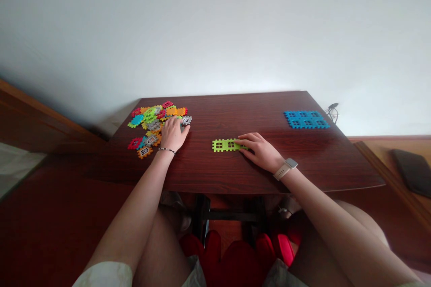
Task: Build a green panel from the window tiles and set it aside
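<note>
A lime-green strip of joined waffle blocks (226, 145) lies mid-table, its 3 o'clock end under the fingers (243, 141) of the right hand (261, 152), which rests nearly flat, open, not gripping. At 9 o'clock, the half-curled left hand (173, 134) sits on a multicoloured pile of loose pieces (148, 127); whether it grips one is hidden. A blue block panel (306, 119) lies at 2 o'clock on the dark wooden table (256, 112).

A glossy, dark reddish-brown wooden table (235, 112) is carrying three lots of interlocking plastic tiles. A loose heap of multicoloured tiles (150, 127) is sitting toward its left end, a lime-green strip of joined tiles (222, 145) is lying near the front middle, and a blue slab of joined tiles (306, 119) is resting well apart, near the far right corner.
</note>
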`<state>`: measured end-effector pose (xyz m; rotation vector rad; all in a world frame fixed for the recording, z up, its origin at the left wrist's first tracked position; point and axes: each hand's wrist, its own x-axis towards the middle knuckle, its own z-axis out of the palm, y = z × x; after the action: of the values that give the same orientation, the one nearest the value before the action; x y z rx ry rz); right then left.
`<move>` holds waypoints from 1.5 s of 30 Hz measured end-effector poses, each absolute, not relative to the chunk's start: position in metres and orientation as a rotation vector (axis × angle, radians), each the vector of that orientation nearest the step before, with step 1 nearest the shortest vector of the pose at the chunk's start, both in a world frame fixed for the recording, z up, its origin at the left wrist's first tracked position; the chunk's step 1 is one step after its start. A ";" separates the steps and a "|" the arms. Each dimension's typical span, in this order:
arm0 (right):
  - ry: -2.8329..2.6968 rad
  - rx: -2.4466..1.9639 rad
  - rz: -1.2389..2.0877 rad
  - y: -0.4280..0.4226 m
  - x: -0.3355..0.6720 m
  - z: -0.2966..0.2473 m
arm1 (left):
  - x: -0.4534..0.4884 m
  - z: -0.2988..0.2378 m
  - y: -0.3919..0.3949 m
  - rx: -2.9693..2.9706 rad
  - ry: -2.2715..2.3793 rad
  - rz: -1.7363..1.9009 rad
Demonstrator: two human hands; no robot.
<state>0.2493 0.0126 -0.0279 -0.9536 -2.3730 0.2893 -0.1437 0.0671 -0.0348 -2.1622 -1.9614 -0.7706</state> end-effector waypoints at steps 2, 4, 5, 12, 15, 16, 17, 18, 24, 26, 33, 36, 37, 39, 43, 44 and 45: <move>-2.370 -0.954 0.289 0.013 0.249 -0.029 | -0.146 -0.037 0.067 -2.149 -1.972 -0.746; -2.367 -0.952 0.291 0.013 0.249 -0.029 | -0.146 -0.039 0.067 -2.136 -1.979 -0.732; -2.364 -0.951 0.292 0.013 0.249 -0.029 | -0.146 -0.039 0.066 -2.134 -1.978 -0.728; -2.365 -0.951 0.310 0.012 0.248 -0.026 | -0.144 -0.041 0.066 -2.145 -1.974 -0.677; -2.358 -0.955 0.320 0.011 0.248 -0.026 | -0.142 -0.042 0.067 -2.156 -1.966 -0.721; -2.358 -0.955 0.319 0.011 0.248 -0.026 | -0.141 -0.042 0.067 -2.163 -1.967 -0.735; -2.359 -0.956 0.315 0.011 0.248 -0.026 | -0.141 -0.042 0.067 -2.170 -1.971 -0.745; -2.360 -0.958 0.310 0.011 0.248 -0.026 | -0.141 -0.041 0.067 -2.175 -1.975 -0.752; -2.370 -0.957 0.301 0.011 0.248 -0.026 | -0.140 -0.031 0.063 -2.156 -1.939 -0.803; -2.371 -0.955 0.301 0.012 0.249 -0.026 | -0.139 -0.027 0.061 -2.164 -1.930 -0.858; -2.369 -0.949 0.298 0.013 0.249 -0.029 | -0.128 -0.013 0.052 -2.231 -1.889 -1.171; -2.370 -0.952 0.296 0.012 0.248 -0.028 | -0.120 -0.008 0.047 -2.245 -1.883 -1.332; -2.372 -0.955 0.293 0.012 0.248 -0.027 | -0.118 -0.007 0.045 -2.243 -1.891 -1.383; -2.377 -0.960 0.290 0.012 0.248 -0.026 | -0.113 -0.006 0.043 -2.246 -1.899 -1.470; -2.372 -0.966 0.294 0.012 0.247 -0.025 | -0.103 -0.004 0.039 -2.310 -1.859 -1.605; -2.370 -0.965 0.296 0.012 0.247 -0.025 | -0.101 -0.003 0.038 -2.324 -1.852 -1.634; -2.368 -0.963 0.299 0.012 0.247 -0.026 | -0.099 -0.002 0.036 -2.335 -1.846 -1.655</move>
<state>0.2474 0.0119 -0.0257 -0.9631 -2.3678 0.2987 -0.0989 0.0364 -0.0021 -2.3348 -1.8458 -1.6545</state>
